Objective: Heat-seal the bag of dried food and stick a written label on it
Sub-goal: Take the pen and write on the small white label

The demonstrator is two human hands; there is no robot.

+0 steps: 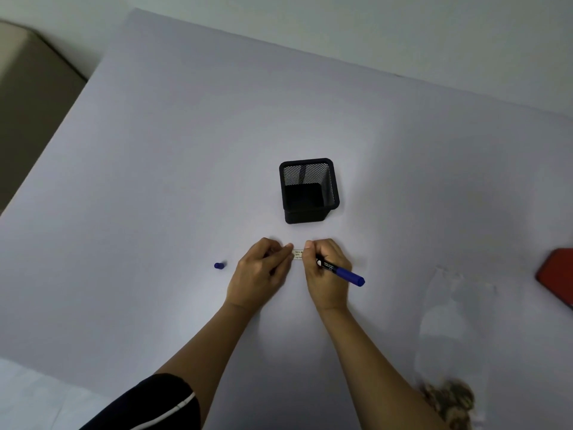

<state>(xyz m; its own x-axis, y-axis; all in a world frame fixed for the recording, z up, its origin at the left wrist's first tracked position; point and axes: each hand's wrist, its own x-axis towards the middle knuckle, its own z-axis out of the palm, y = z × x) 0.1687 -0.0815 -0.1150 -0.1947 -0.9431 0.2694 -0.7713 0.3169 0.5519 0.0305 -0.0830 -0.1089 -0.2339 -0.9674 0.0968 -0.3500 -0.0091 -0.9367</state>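
A small white label (298, 254) lies on the pale table, just in front of me. My left hand (259, 273) presses on its left end with curled fingers. My right hand (325, 271) grips a blue marker (344, 273), tip down at the label's right end. The marker's blue cap (219, 265) sits loose on the table to the left of my left hand. A clear plastic bag (454, 330) lies flat at the right, with brown dried food (449, 398) gathered at its near end.
A black mesh pen holder (307, 190) stands upright just beyond my hands, with nothing in it. A red object (558, 277) pokes in at the right edge. The table's left edge (62, 119) runs diagonally, with floor and a beige surface beyond it.
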